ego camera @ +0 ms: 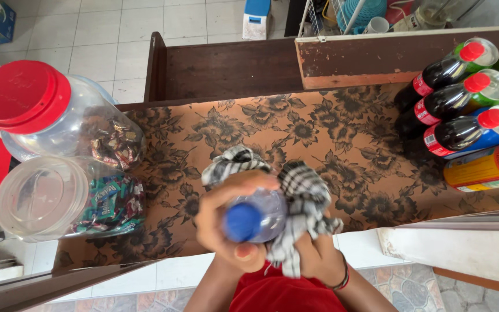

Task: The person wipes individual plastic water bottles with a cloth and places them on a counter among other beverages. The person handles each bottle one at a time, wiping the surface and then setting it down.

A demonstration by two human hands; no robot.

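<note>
Bottle (258, 216) of clear plastic with a blue cap (242, 222) sits gripped in the left hand (226, 222), whose fingers curl around its neck and shoulder so that the cap points up at the camera. Pressed against the bottle's right side is a black-and-white checked cloth (301, 202), bunched in the right hand (313, 251); that hand is closed on the fabric, and a dark band circles its wrist (342, 280). Both hands are blurred, so the exact finger placement is hard to tell. Under and beyond the hands runs a counter covered in a brown floral sheet (319, 133). Well to the left of the left hand stand two clear plastic jars of wrapped sweets, one with a red lid (24, 95) farther off and one with a clear lid (41, 196) nearer. Well to the right of the right hand is a cluster of soda bottles (457, 104) with red caps, dark ones among them, and an orange can (483, 167) beside them.
</note>
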